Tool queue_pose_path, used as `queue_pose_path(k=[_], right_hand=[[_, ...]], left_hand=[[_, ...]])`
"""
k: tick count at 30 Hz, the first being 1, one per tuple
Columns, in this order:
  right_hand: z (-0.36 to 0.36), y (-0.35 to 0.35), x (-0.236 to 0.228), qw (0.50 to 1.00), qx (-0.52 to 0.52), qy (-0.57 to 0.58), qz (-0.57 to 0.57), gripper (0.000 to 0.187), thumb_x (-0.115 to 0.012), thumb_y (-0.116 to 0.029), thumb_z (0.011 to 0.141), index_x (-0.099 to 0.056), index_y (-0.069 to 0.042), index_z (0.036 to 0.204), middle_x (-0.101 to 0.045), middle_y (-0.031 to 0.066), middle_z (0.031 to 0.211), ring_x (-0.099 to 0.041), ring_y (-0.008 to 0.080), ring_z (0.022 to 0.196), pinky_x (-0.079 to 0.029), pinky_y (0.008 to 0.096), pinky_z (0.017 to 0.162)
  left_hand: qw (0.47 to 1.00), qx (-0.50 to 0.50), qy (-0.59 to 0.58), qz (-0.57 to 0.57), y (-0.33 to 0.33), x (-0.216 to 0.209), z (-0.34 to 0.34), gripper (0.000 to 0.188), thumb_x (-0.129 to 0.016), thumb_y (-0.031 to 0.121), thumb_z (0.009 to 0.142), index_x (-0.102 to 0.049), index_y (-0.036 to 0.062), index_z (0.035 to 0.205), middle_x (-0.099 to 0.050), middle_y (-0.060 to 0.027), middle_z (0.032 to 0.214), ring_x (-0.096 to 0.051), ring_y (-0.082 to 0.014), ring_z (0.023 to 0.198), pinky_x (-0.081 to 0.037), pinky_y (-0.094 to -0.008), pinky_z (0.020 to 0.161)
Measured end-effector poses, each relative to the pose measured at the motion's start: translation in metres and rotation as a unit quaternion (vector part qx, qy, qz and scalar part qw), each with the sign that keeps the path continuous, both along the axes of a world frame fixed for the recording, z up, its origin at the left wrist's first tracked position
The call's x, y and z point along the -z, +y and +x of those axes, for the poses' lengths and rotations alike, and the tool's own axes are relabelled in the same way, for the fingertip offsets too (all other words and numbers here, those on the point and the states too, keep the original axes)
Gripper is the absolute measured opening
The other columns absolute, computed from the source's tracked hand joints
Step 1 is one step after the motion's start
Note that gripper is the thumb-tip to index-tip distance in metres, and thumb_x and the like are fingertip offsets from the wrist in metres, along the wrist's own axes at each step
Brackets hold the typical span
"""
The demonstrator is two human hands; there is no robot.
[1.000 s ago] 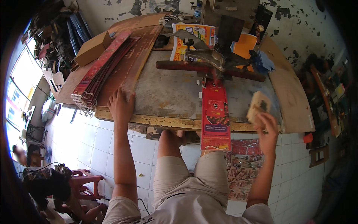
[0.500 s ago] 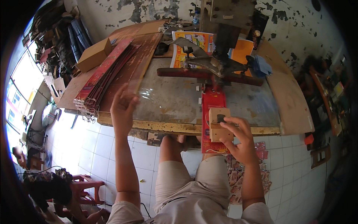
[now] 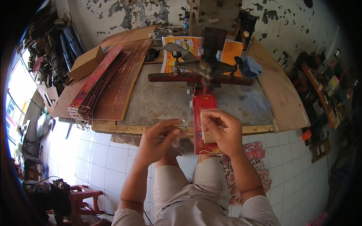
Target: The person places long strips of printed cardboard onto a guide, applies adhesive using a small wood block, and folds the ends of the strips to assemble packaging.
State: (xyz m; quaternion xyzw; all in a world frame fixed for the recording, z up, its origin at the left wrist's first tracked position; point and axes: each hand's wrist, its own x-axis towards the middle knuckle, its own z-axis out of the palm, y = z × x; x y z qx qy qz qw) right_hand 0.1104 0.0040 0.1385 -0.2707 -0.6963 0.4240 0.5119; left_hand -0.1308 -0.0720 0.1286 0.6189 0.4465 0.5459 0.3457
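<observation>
Left hand [image 3: 160,140]: moved inward, curled on film [image 3: 176,144] | Right hand [image 3: 223,132]: clamped on card [image 3: 209,138], red strip [image 3: 205,101] beneath | Press [image 3: 209,67] beyond fingers

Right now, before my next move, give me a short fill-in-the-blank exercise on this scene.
1. The person's ____ hand holds the tan rectangular block.
2. The long printed strip overhanging the grey-topped table is mainly ____.
3. In the picture, the plain brown cardboard box sits to the ____ of the fanned pile of red strips.
4. The square floor tiles are ____.

Missing words: right; red; left; white.
</observation>
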Motion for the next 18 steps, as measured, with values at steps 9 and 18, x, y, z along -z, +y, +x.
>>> queue_pose_path(k=[9,18], right_hand=[[0.002,0.001,0.008,0.997,0.019,-0.015,0.078,0.012,-0.073,0.005,0.106,-0.077,-0.001,0.116,-0.078,0.0105,0.11,-0.08,0.0171,0.097,-0.064,0.0311,0.08],[0.013,0.017,-0.001,0.955,-0.006,-0.071,0.288,0.029,-0.075,0.016,0.089,-0.075,-0.005,0.109,-0.078,0.0098,0.123,-0.079,0.0257,0.102,-0.064,0.0352,0.083]], left_hand=[[0.99,-0.027,-0.058,-0.128,0.001,-0.005,0.01,0.018,-0.07,0.006,0.111,-0.071,0.0017,0.129,-0.077,-0.0018,0.091,-0.062,-0.0012,0.074,-0.044,-0.0202,0.065],[0.937,0.155,-0.207,-0.234,0.005,0.002,-0.001,0.031,-0.066,0.005,0.11,-0.065,0.0041,0.141,-0.068,0.0033,0.097,-0.055,-0.0046,0.08,-0.043,-0.0236,0.071]])
